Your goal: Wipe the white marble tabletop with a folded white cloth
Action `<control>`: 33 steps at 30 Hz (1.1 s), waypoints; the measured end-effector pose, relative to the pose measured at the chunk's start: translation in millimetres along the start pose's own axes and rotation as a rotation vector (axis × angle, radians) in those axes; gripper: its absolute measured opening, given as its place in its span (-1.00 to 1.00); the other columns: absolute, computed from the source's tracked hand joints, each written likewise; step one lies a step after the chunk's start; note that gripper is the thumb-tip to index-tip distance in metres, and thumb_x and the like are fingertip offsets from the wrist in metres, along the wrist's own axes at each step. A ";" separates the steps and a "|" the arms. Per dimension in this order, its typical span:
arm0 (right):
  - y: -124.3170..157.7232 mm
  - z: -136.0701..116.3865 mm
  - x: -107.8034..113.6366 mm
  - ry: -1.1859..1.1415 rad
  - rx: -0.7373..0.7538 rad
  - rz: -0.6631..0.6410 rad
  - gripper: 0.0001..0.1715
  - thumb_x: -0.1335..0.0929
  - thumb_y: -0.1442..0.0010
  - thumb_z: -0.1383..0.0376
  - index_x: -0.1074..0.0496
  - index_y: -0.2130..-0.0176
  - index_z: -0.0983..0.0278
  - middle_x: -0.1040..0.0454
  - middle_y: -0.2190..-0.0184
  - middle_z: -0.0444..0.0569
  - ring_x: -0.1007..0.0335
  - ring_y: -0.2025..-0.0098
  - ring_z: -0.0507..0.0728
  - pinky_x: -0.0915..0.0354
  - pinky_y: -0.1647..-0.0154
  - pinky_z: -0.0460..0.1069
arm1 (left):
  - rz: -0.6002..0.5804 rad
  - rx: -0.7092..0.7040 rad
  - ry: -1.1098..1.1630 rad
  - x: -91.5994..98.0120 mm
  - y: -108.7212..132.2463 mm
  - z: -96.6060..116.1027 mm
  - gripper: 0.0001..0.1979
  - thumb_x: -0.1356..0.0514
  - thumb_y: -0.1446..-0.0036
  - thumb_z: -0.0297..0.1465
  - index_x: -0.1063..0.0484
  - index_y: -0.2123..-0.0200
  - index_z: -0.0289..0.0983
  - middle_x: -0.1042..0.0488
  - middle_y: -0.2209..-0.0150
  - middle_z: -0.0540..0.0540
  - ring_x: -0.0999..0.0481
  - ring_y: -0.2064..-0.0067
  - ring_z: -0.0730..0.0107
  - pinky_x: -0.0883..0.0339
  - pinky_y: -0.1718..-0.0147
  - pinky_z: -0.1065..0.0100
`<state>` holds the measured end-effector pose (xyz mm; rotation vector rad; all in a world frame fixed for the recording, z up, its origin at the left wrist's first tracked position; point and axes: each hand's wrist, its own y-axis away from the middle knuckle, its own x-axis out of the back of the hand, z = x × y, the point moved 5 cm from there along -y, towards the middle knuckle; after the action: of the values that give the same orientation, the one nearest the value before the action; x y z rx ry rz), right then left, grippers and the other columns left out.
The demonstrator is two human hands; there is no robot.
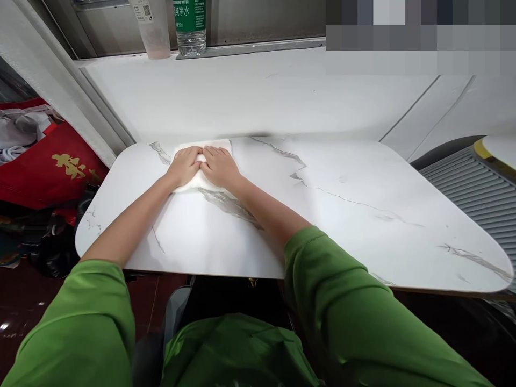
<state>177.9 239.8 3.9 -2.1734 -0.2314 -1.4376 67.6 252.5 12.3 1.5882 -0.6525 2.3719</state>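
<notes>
A white cloth (203,181) lies on the white marble-patterned table (355,183), left of the middle and close to the back edge. On its left half rests my left hand (185,165), palm down and fingers laid flat. My right hand (220,165) presses on the cloth just beside it, also palm down with the fingers stretched forward. The two thumbs almost meet over the cloth. Both palms cover much of it, and nothing else shows in either hand.
A clear plastic cup (155,32) and a green-labelled water bottle (191,29) stand on the ledge behind the table. To the left is a red bag (52,166) with gold print. A grey ribbed seat (467,183) adjoins the right side, beside another tabletop (502,150).
</notes>
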 end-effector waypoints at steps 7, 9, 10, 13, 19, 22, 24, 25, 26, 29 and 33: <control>-34.4 23.0 -7.2 -0.022 -0.028 0.046 -0.47 -0.09 -0.29 0.38 -0.32 -0.15 0.47 -0.36 -0.20 0.24 -0.23 -0.24 0.27 0.01 -0.31 0.17 | 0.002 -0.019 0.013 -4.8 -42.0 -20.1 -0.62 0.02 -0.12 -0.41 -0.34 -0.01 -0.21 -0.45 -0.13 -0.17 -0.35 -0.20 0.08 -0.11 -0.24 0.05; -42.1 28.4 -8.1 -0.032 -0.034 0.057 -0.47 -0.09 -0.29 0.38 -0.33 -0.14 0.45 -0.38 -0.19 0.23 -0.24 -0.23 0.28 0.00 -0.30 0.17 | 0.002 -0.006 0.010 -5.8 -50.5 -23.3 -0.61 0.02 -0.12 -0.42 -0.35 -0.02 -0.23 -0.45 -0.13 -0.19 -0.35 -0.20 0.07 -0.12 -0.23 0.06; -45.5 30.6 -8.3 -0.034 -0.040 0.060 -0.48 -0.09 -0.29 0.38 -0.34 -0.13 0.44 -0.39 -0.17 0.23 -0.24 -0.22 0.29 -0.01 -0.29 0.18 | 0.002 0.001 0.011 -6.1 -54.2 -24.7 -0.60 0.02 -0.12 -0.43 -0.35 -0.03 -0.24 -0.45 -0.13 -0.19 -0.36 -0.19 0.06 -0.13 -0.23 0.06; -53.2 35.2 -8.0 -0.030 -0.067 0.057 -0.49 -0.10 -0.28 0.39 -0.36 -0.11 0.42 -0.42 -0.15 0.21 -0.26 -0.19 0.30 -0.02 -0.28 0.18 | 0.002 0.022 0.011 -6.9 -63.1 -28.2 -0.59 0.03 -0.12 -0.44 -0.36 -0.03 -0.24 -0.45 -0.12 -0.20 -0.36 -0.18 0.04 -0.14 -0.21 0.04; -55.5 37.9 -8.9 -0.020 -0.076 0.052 -0.49 -0.09 -0.30 0.39 -0.35 -0.13 0.42 -0.40 -0.16 0.20 -0.24 -0.21 0.29 -0.01 -0.29 0.17 | 0.007 0.033 -0.006 -8.8 -66.9 -31.3 -0.58 0.03 -0.14 -0.43 -0.35 -0.06 -0.26 -0.44 -0.14 -0.22 -0.34 -0.20 0.03 -0.11 -0.23 0.03; -51.0 36.2 -8.8 -0.015 -0.066 0.068 -0.48 -0.08 -0.30 0.38 -0.34 -0.14 0.44 -0.37 -0.19 0.22 -0.23 -0.22 0.30 0.01 -0.30 0.18 | 0.007 0.030 -0.003 -8.9 -62.0 -29.7 -0.58 0.03 -0.15 -0.41 -0.35 -0.07 -0.21 -0.42 -0.18 -0.17 -0.31 -0.24 0.05 -0.07 -0.25 0.01; -45.5 32.9 -7.8 -0.005 -0.065 0.066 -0.46 -0.09 -0.30 0.38 -0.32 -0.16 0.46 -0.36 -0.20 0.23 -0.22 -0.22 0.30 0.01 -0.30 0.18 | -0.001 0.028 -0.012 -8.4 -56.0 -26.6 -0.56 0.04 -0.15 -0.42 -0.35 -0.08 -0.21 -0.41 -0.19 -0.18 -0.30 -0.25 0.07 -0.06 -0.26 0.03; -41.9 30.3 -7.1 0.002 -0.064 0.060 -0.45 -0.09 -0.30 0.38 -0.31 -0.17 0.47 -0.36 -0.21 0.23 -0.21 -0.23 0.29 0.01 -0.30 0.17 | -0.007 0.022 -0.019 -7.9 -52.0 -24.4 -0.55 0.05 -0.14 -0.43 -0.35 -0.09 -0.23 -0.40 -0.19 -0.19 -0.30 -0.25 0.09 -0.05 -0.27 0.04; -37.6 27.0 -6.3 0.010 -0.063 0.052 -0.45 -0.08 -0.30 0.38 -0.31 -0.19 0.48 -0.35 -0.22 0.23 -0.21 -0.24 0.29 0.02 -0.31 0.16 | -0.011 0.016 -0.023 -7.3 -47.1 -21.9 -0.54 0.05 -0.14 -0.44 -0.34 -0.09 -0.25 -0.40 -0.20 -0.20 -0.29 -0.26 0.10 -0.03 -0.28 0.06; -20.9 13.1 -4.2 0.037 -0.050 0.029 -0.43 -0.08 -0.32 0.37 -0.28 -0.22 0.52 -0.30 -0.26 0.25 -0.16 -0.29 0.28 0.07 -0.34 0.16 | -0.021 0.011 -0.020 -3.9 -27.0 -14.5 -0.54 0.05 -0.14 -0.43 -0.34 -0.10 -0.27 -0.38 -0.22 -0.20 -0.27 -0.28 0.12 -0.01 -0.30 0.07; 8.0 -14.4 -3.5 0.041 -0.052 0.025 -0.40 -0.09 -0.33 0.35 -0.23 -0.25 0.57 -0.24 -0.30 0.29 -0.09 -0.34 0.30 0.10 -0.37 0.21 | -0.038 -0.017 -0.014 4.5 11.7 -4.0 -0.54 0.06 -0.13 -0.41 -0.33 -0.10 -0.23 -0.37 -0.22 -0.18 -0.26 -0.29 0.14 0.00 -0.31 0.04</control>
<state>168.1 226.2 2.4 -2.1778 -0.1529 -1.4877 57.7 243.8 12.3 1.5977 -0.6378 2.3241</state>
